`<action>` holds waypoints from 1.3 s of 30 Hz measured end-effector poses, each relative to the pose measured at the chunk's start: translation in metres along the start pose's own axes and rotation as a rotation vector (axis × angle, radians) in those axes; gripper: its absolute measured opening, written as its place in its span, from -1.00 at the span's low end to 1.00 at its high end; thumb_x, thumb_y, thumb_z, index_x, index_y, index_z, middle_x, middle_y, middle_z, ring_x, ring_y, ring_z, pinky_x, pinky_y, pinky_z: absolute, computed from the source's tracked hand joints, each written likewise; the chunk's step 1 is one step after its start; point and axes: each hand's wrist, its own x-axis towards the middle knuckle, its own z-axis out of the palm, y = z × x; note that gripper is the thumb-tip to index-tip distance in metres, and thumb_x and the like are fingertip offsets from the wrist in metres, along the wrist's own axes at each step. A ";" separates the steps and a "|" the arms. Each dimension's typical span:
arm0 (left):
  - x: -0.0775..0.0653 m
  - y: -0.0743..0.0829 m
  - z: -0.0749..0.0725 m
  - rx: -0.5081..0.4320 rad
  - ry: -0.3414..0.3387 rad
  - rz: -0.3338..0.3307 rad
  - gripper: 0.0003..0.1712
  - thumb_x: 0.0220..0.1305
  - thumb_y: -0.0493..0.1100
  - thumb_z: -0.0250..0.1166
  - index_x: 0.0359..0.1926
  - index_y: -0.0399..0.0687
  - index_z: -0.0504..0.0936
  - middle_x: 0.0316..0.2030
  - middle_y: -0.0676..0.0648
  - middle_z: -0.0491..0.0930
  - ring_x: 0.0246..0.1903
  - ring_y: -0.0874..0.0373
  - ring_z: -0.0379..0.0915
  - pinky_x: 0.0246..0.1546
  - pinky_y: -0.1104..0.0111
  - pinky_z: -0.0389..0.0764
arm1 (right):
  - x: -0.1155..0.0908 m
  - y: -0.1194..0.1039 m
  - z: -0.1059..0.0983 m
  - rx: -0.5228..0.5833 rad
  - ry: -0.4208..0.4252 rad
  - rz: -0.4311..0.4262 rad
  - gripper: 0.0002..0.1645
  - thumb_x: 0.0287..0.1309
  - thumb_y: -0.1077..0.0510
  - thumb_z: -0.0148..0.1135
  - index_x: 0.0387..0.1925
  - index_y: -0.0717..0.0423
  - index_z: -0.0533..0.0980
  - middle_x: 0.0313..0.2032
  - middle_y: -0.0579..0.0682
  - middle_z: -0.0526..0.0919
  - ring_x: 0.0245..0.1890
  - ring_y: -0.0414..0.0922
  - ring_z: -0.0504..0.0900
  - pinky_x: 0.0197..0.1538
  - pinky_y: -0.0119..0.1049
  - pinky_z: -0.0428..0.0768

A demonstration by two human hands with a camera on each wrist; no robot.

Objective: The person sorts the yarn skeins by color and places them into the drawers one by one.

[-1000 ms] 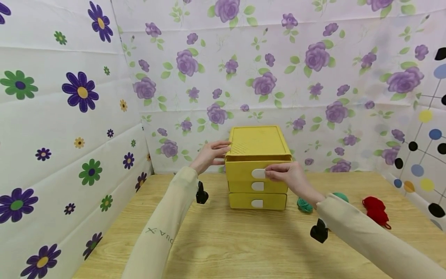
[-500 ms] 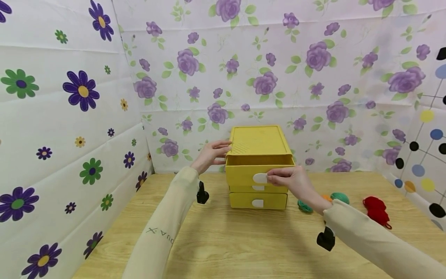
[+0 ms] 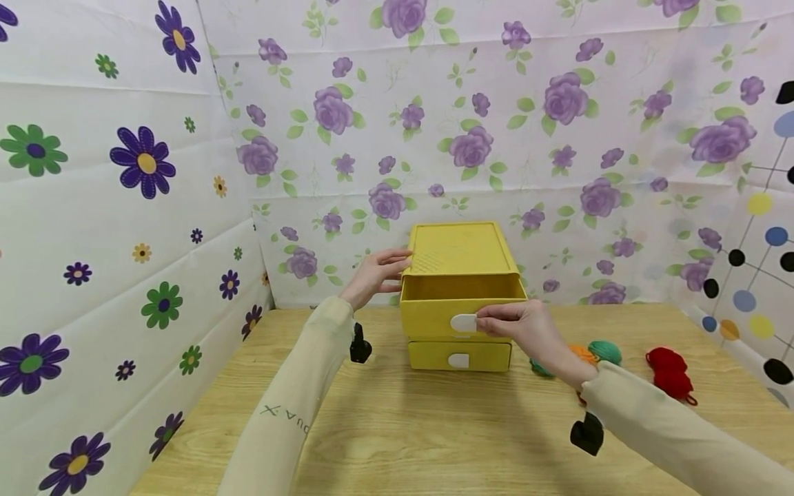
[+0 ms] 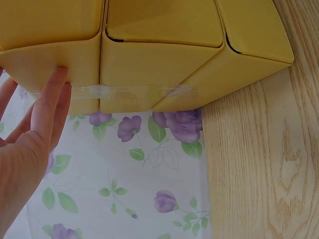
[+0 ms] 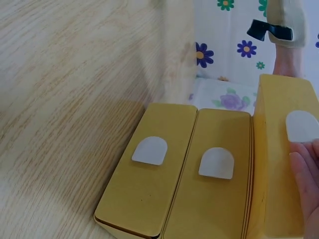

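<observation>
A yellow three-drawer box (image 3: 462, 248) stands on the table against the back cloth. Its top drawer (image 3: 428, 318) is pulled partway out, and the part of its inside that shows holds nothing. My right hand (image 3: 530, 329) pinches the white tab (image 3: 462, 323) on that drawer's front between thumb and fingers. Against the box's left side, near the top, rest the extended fingers of my left hand (image 3: 372, 277); the left wrist view shows fingertips on the yellow side wall (image 4: 79, 64). The middle drawer (image 5: 212, 199) and bottom drawer (image 5: 149, 191) are closed, each with a white tab.
Right of the box lie green yarn (image 3: 604, 351), orange yarn (image 3: 582, 353) and a red yarn bundle (image 3: 671, 375), partly behind my right forearm. Wood-grain table (image 3: 397, 427) stretches in front. Flowered cloth (image 3: 347, 172) hangs behind and at the left.
The top drawer has slid farther out toward me, uncovering more of its inside and overlapping the middle drawer. My right hand came back with the tab; my left hand stayed in place.
</observation>
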 end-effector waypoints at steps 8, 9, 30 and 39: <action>-0.001 0.001 -0.001 0.012 -0.004 -0.012 -0.50 0.31 -0.20 0.10 0.25 -0.22 0.31 0.09 -0.21 0.33 -0.14 -0.05 0.39 -0.05 0.02 0.38 | -0.003 0.000 0.000 -0.017 -0.005 0.001 -0.76 0.10 0.30 0.21 -0.20 0.38 0.59 -0.31 0.18 0.63 -0.28 -0.01 0.61 -0.22 -0.14 0.54; -0.001 0.001 -0.001 0.011 -0.004 -0.011 -0.50 0.31 -0.20 0.10 0.25 -0.22 0.31 0.10 -0.21 0.33 -0.14 -0.05 0.39 -0.05 0.02 0.37 | -0.003 0.000 -0.001 -0.023 -0.007 -0.003 -0.76 0.10 0.29 0.21 -0.20 0.37 0.59 -0.31 0.18 0.63 -0.28 0.00 0.61 -0.22 -0.15 0.54; 0.013 -0.019 -0.007 0.041 0.034 0.021 -0.53 0.29 -0.11 0.15 0.20 -0.08 0.40 0.06 -0.12 0.38 -0.10 -0.06 0.39 -0.11 0.09 0.45 | -0.014 -0.022 -0.045 0.042 0.058 -0.178 -0.77 0.15 0.33 0.15 -0.19 0.44 0.52 -0.31 0.28 0.60 -0.38 0.08 0.62 -0.39 -0.07 0.55; 0.013 -0.019 -0.006 0.036 0.035 0.028 -0.52 0.29 -0.10 0.15 0.21 -0.08 0.40 0.08 -0.15 0.36 -0.09 -0.09 0.38 -0.09 0.05 0.42 | -0.013 -0.013 -0.083 -0.030 0.158 -0.129 -0.74 0.15 0.27 0.18 -0.15 0.37 0.53 -0.27 0.17 0.62 -0.36 0.01 0.63 -0.36 -0.15 0.55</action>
